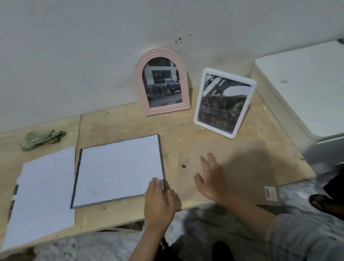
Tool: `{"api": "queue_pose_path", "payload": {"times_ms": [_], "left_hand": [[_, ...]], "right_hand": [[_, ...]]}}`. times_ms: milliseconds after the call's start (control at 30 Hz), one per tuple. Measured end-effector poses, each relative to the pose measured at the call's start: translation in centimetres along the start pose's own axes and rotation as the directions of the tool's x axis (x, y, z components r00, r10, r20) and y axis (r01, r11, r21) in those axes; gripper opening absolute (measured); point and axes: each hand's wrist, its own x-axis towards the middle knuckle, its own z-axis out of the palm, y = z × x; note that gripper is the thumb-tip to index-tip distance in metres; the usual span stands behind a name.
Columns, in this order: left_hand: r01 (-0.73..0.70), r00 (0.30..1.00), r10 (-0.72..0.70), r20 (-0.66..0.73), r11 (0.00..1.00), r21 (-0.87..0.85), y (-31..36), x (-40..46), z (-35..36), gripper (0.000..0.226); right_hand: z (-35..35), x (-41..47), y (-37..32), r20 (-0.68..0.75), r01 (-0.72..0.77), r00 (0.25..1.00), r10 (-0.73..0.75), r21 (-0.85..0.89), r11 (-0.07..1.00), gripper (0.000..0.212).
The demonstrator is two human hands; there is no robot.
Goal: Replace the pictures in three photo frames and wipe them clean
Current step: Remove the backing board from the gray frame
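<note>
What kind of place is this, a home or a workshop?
Probably a home corner used as a makeshift work spot, though I cannot be sure. A bare plywood table stands against a plain, stained wall over a marble-patterned floor, and a white appliance sits beside it.

My left hand (158, 200) palm down, fingers straight and together, forearm bare, my right hand (211, 177) flat, fingers spread, slightly blurred, grey sleeve (303, 237) on that arm

Arched frame (162, 82) left of tilted frame (225, 102).
</note>
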Motion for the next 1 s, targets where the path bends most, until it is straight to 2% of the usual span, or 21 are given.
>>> {"api": "queue_pose_path", "payload": {"times_ms": [167,300,467,567,733,867,1000], "left_hand": [[0.106,0.990,-0.108,-0.086,0.994,-0.029,-6.3,3.2,-5.5,0.050],[0.152,0.983,-0.152,-0.101,0.988,-0.010,-12.1,6.5,-9.9,0.064],[0.140,0.990,-0.139,-0.016,0.984,0.108,-16.8,11.0,-13.3,0.090],[0.143,0.986,-0.154,0.066,0.979,0.145,-18.0,12.4,-14.0,0.093],[0.102,0.989,-0.123,0.084,0.971,0.217,-19.0,13.0,-13.3,0.094],[0.153,0.983,-0.165,0.084,0.979,0.136,-19.0,13.0,-13.1,0.089],[0.196,0.976,-0.202,0.077,0.977,0.086,-18.1,12.8,-13.4,0.096]], "right_hand": [[3.4,3.9,-6.5,0.048,0.152,0.987,-0.151,-0.025,0.988,0.056],[5.3,7.5,-11.1,0.134,0.170,0.979,-0.153,-0.122,0.978,0.064],[5.4,10.7,-13.8,0.196,0.161,0.976,-0.095,-0.356,0.921,0.079],[5.5,10.9,-14.3,0.219,0.148,0.973,-0.068,-0.373,0.916,0.085],[6.2,10.9,-14.6,0.261,0.120,0.965,-0.038,-0.306,0.944,0.091],[6.6,10.7,-15.0,0.242,0.075,0.970,-0.013,-0.250,0.965,0.096],[6.8,10.0,-15.4,0.180,0.049,0.983,-0.027,-0.119,0.992,0.088]]}}
